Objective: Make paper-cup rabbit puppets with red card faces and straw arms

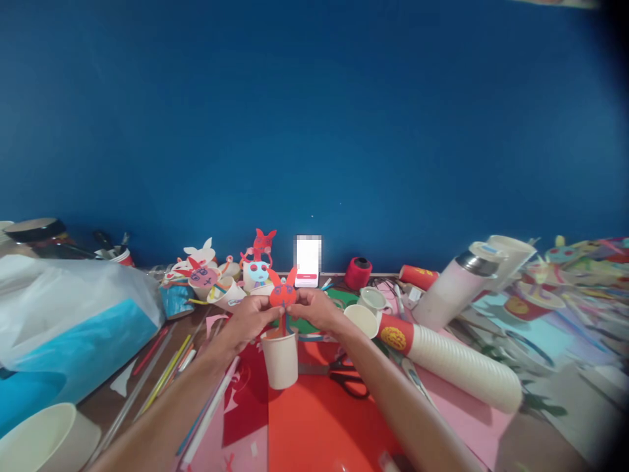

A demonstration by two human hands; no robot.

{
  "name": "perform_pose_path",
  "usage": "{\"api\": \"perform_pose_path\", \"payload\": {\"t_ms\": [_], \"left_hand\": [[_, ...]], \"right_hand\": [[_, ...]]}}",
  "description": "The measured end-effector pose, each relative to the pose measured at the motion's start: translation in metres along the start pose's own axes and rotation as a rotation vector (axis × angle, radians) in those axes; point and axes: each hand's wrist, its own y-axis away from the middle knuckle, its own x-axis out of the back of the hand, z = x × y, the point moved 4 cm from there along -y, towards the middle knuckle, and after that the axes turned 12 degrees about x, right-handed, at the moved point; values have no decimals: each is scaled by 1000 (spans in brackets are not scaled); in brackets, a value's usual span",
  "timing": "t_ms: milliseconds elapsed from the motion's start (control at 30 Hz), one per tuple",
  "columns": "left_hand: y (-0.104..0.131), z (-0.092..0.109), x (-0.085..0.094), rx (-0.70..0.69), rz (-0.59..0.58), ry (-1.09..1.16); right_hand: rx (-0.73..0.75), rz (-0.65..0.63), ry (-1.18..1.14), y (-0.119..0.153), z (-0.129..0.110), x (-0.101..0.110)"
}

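Note:
A red paper rabbit head [283, 294] with long ears and a drawn face stands above a white paper cup [282, 366]. Pinching the rabbit head's lower left side is my left hand [251, 321]. My right hand [318, 309] is closed at its right edge, near the ear. Below the head, a reddish strip or stick runs down into the cup; how it is fixed inside is hidden. The cup stands upright on red paper [314, 419]. Scissors [350, 379] with dark handles lie beneath my right forearm.
A long stack of paper cups [462, 364] lies at right, beside a tilted white bottle [455, 288]. A lit phone [307, 262] leans against the blue wall. Finished-looking paper rabbits [204, 275] stand at left, near a plastic bag [73, 314]. Red thread spool [358, 273] sits behind.

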Motion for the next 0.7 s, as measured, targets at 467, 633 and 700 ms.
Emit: {"api": "perform_pose_path", "payload": {"t_ms": [467,633,700], "left_hand": [[1,0,0,70,-64,70],[1,-1,-1,78,-71,95],[1,-1,-1,77,-76,103]], "right_hand": [[-6,6,58,0,-2,1],[2,-2,68,1,-8,1],[3,-7,73,1,-9,1]]}}
